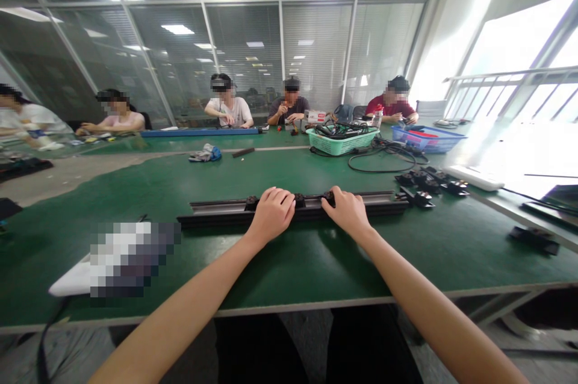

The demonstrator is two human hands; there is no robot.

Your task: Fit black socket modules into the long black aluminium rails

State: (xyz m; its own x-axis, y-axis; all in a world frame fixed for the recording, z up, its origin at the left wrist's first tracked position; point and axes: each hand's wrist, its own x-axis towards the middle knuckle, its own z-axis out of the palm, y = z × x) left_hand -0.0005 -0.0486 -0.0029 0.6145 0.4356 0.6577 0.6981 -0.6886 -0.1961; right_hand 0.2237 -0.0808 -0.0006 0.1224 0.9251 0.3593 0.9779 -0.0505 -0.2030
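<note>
A long black metal rail (383, 208) with a grey inner channel lies lengthwise across the green table in front of me. Small black blocks sit in its channel, one block (251, 202) left of my left hand and another block (299, 200) just right of it. My left hand (273, 214) is closed over the middle of the rail, fingers curled down across it. Farther right, my right hand (348, 210) has thumb and fingers closed around a black block (328, 197) at the channel, mostly hidden by the fingers.
Several loose black blocks (424, 182) lie right of the rail, near a white power strip (474, 178). A green basket (343, 142) of cables and a blue basket (445, 141) stand behind. A partly blurred flat object (72, 275) lies front left. Several people sit across the table.
</note>
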